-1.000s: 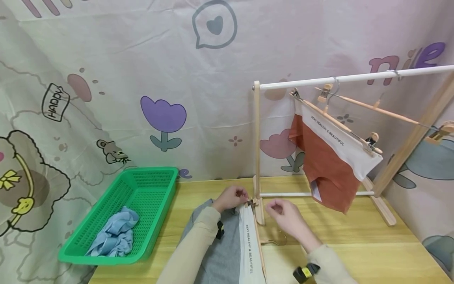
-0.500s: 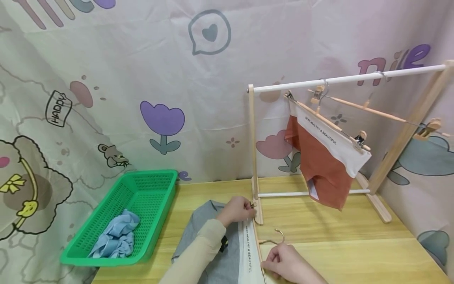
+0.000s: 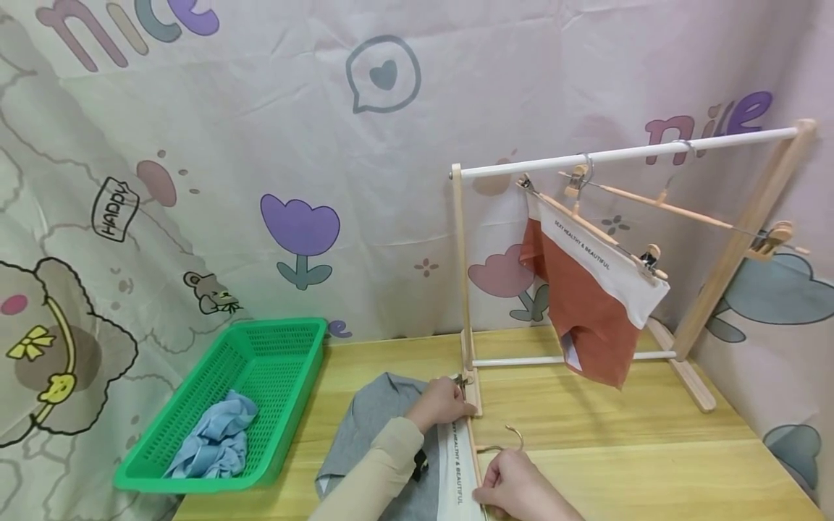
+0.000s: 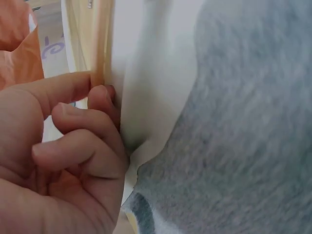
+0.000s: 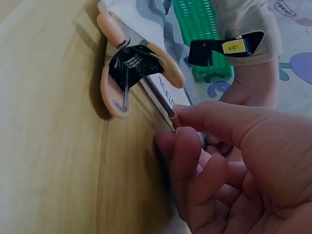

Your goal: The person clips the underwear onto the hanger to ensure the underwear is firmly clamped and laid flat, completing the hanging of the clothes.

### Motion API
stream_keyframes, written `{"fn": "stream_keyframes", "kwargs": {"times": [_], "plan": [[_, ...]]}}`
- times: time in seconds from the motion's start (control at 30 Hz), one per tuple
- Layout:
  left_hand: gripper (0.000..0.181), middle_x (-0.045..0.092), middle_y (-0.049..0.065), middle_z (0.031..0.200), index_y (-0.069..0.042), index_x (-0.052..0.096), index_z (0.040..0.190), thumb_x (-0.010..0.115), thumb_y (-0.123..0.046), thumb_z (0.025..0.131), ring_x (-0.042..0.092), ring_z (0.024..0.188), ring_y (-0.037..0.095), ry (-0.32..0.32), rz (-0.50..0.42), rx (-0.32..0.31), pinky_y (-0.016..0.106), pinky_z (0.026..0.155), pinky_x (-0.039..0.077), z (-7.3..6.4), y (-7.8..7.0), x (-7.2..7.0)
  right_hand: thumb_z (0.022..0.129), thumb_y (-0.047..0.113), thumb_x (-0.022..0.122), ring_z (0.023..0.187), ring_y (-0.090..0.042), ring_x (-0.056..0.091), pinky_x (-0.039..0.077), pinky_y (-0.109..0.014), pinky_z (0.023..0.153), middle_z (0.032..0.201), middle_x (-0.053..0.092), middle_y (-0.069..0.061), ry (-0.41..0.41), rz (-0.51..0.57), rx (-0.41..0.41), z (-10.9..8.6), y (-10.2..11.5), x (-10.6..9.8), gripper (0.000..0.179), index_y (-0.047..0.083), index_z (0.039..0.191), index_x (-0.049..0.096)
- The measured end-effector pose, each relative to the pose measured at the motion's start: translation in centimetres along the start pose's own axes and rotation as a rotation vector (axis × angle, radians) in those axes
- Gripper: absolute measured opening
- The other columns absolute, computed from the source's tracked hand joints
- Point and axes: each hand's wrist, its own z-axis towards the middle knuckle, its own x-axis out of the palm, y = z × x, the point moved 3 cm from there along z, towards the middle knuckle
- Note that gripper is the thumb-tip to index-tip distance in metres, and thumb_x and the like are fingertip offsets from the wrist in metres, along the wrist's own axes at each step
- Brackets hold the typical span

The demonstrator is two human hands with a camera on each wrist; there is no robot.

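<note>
Grey shorts (image 3: 374,416) with a white lettered waistband lie on the table, alongside a wooden clip hanger (image 3: 476,452). My left hand (image 3: 443,402) pinches the hanger's bar (image 4: 99,44) near its far clip, partly covering the waistband. Further down, my right hand (image 3: 517,488) pinches the bar's near part between thumb and fingertips. In the right wrist view, the near clip (image 5: 113,30) sits at the waistband's end, just beyond those fingertips. The metal hook (image 3: 517,434) points right over the table.
A rack (image 3: 461,268) stands at the back right. Rust-and-white shorts (image 3: 580,297) hang there from a clip hanger, with a second hanger (image 3: 691,213) behind. A green basket (image 3: 276,405) at left holds a crumpled light-blue cloth (image 3: 218,438). Patterned curtain surrounds the table.
My right hand has come down from above the table to the hanger's bar and taken hold. My left hand has moved from the far clip slightly nearer along the bar. The head view has shifted.
</note>
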Motion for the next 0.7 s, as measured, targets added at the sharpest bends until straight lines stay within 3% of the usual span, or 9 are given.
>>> {"fn": "stream_keyframes", "kwargs": {"times": [0.23, 0.5, 0.7], "plan": [[0.055, 0.039, -0.011, 0.047, -0.021, 0.046, 0.052, 0.084, -0.024, 0.091, 0.037, 0.045, 0.007, -0.004, -0.063, -0.026, 0.023, 0.045, 0.028, -0.2, -0.4, -0.2, 0.090, 0.014, 0.079, 0.051, -0.008, 0.058, 0.044, -0.023, 0.054, 0.055, 0.059, 0.006, -0.008, 0.069, -0.029, -0.5, -0.4, 0.2, 0.024, 0.011, 0.072, 0.064], [0.049, 0.048, -0.009, 0.047, -0.020, 0.053, 0.054, 0.077, -0.017, 0.095, 0.043, 0.044, 0.008, -0.022, -0.161, 0.010, 0.023, 0.044, 0.032, -0.9, -1.9, -1.9, 0.097, 0.016, 0.076, 0.054, -0.006, 0.057, 0.042, -0.020, 0.051, 0.063, 0.063, 0.006, -0.024, 0.197, -0.084, -1.0, -0.6, -0.1, 0.013, 0.006, 0.090, 0.070], [0.045, 0.054, -0.006, 0.055, -0.018, 0.053, 0.059, 0.076, -0.018, 0.098, 0.046, 0.049, 0.007, -0.046, -0.274, -0.002, 0.021, 0.047, 0.036, -1.4, -3.0, -3.3, 0.102, 0.017, 0.072, 0.058, -0.002, 0.058, 0.051, -0.021, 0.055, 0.072, 0.065, 0.007, -0.106, 0.326, -0.142, -2.0, 0.2, -1.1, 0.028, -0.009, 0.115, 0.070]]}}
